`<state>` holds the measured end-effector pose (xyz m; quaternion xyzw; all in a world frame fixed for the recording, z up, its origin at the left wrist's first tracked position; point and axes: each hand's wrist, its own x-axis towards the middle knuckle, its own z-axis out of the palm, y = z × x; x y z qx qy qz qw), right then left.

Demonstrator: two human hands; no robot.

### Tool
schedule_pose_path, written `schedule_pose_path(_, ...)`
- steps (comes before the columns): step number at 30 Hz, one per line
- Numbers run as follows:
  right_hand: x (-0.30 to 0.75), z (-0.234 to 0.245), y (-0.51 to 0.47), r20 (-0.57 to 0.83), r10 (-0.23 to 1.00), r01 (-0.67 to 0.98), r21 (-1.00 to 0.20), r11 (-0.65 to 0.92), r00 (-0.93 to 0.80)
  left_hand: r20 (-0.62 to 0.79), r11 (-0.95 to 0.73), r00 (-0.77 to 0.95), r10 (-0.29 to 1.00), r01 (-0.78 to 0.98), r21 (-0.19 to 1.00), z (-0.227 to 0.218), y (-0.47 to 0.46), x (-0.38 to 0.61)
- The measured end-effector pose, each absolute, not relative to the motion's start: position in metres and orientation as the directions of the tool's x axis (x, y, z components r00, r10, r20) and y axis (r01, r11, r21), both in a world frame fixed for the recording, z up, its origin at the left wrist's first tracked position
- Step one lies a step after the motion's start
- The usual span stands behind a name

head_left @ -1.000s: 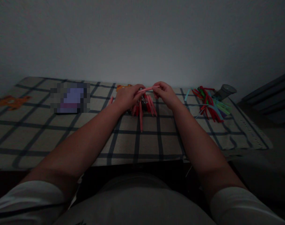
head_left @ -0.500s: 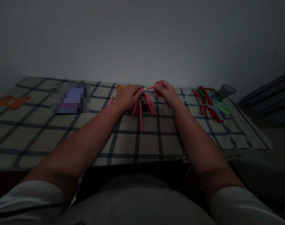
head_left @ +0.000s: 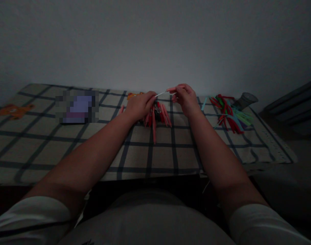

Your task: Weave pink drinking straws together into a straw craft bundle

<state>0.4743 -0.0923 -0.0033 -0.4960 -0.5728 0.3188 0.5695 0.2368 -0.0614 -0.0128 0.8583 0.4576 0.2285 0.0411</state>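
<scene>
Over a bundle of pink, red and black pens (head_left: pixel 154 126), my left hand (head_left: pixel 141 104) is closed on one end of a thin white pen refill (head_left: pixel 160 93). The refill slants up to a pink pen barrel (head_left: pixel 172 89), its far end touching or just inside it. My right hand (head_left: pixel 185 97) pinches this barrel between thumb and fingers, a little higher and to the right. Part of the bundle is hidden under my left hand, and so is the refill's held end.
A phone-like device with a blurred screen (head_left: pixel 80 108) lies on the checked tablecloth (head_left: pixel 104 149) at left. Farther left is an orange bear-shaped piece (head_left: pixel 13 111). Coloured strips (head_left: pixel 228 115) and a grey see-through cup (head_left: pixel 247 99) are at right. A wall (head_left: pixel 155 44) stands behind.
My right hand has moved right and slightly up with the pink barrel. More of the white refill shows between the hands. My left hand has stayed in place.
</scene>
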Motion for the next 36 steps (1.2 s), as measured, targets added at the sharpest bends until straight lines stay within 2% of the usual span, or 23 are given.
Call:
schedule_pose_path(6,0.477,-0.004,-0.091,0.326,0.92,0.146,-0.943,0.3,0.218,0.329,-0.56,0.472,0.818,0.784,0.266,-0.01,-0.064,0.237)
schedule_pose_path(11,0.477,-0.003,-0.091,0.304,0.924,0.182,-0.947,0.266,0.233,0.356,-0.577,0.477,0.804,0.771,0.271,-0.012,-0.061,0.236)
schedule_pose_path(16,0.48,-0.005,-0.089,0.351,0.902,0.168,-0.934,0.316,0.251,0.345,-0.565,0.468,0.814,0.776,0.281,-0.013,-0.061,0.236)
schedule_pose_path(24,0.488,-0.005,-0.083,0.316,0.904,0.154,-0.947,0.282,0.288,0.343,-0.568,0.471,0.813,0.77,0.29,-0.012,-0.062,0.236)
schedule_pose_path(31,0.497,-0.012,-0.076,0.198,0.942,0.31,-0.944,0.11,0.27,0.334,-0.538,0.444,0.831,0.795,0.28,-0.013,-0.06,0.237)
schedule_pose_path(33,0.499,-0.016,-0.076,0.184,0.953,0.437,-0.898,0.062,0.242,0.339,-0.539,0.445,0.829,0.796,0.275,-0.014,-0.059,0.237)
schedule_pose_path(36,0.503,-0.022,-0.076,0.199,0.965,0.675,-0.737,0.031,0.173,0.353,-0.55,0.447,0.822,0.785,0.287,-0.016,-0.058,0.237)
